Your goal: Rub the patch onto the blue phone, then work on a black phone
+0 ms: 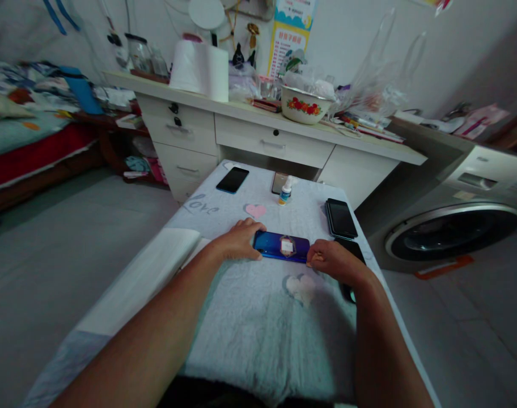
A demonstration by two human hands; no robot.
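Observation:
A blue-purple smartphone (pixel 272 245) lies back up on the cloth-covered table (pixel 258 317), with a small pale sticker near its middle. My left hand (pixel 242 240) grips its left end, thumb and fingers at opposite edges. At the other end, the curled fingers of my right hand (pixel 326 256) hold the right edge; what else they hold, if anything, is hidden. Beyond the phone stands a small white-capped spray bottle (pixel 285 191). Just past my right wrist, a dark phone (pixel 352 247) is partly covered by my arm.
Another black phone (pixel 233 179) lies at the table's far left, and a dark phone (pixel 342 217) at the right. A phone (pixel 279 182) sits behind the bottle. A folded white cloth (pixel 156 272) rests along the left side. A washing machine (pixel 454 209) stands right; a white desk (pixel 258 133) is behind.

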